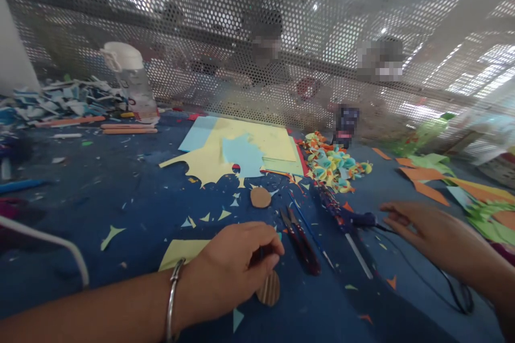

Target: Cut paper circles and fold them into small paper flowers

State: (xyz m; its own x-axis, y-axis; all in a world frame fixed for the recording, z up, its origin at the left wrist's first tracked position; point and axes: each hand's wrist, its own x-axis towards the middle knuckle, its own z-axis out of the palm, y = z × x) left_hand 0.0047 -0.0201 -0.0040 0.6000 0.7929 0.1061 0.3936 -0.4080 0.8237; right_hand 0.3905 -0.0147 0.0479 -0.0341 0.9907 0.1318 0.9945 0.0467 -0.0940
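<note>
My left hand [237, 265], with a silver bangle at the wrist, hovers over the blue table with its fingers curled. A tiny teal bit shows at the fingertips; the rest of what they hold is hidden. Under the thumb is a corrugated cardboard disc [269, 289]; whether the hand touches it I cannot tell. A plain cardboard disc [260, 198] lies farther back. Scissors [301, 244] and a thin blue stick [309, 228] lie just right of this hand. Apart from the dark glue gun [341, 217], near its handle end, my right hand [422, 228] is open and holds nothing.
Yellow and blue paper sheets [253, 136] lie at the back beside a pile of curled paper pieces [332, 163]. A clear bottle [134, 86] stands back left near paper strips [68, 99]. A black cord [426, 262] runs under my right arm. A perforated screen [225, 27] rises behind.
</note>
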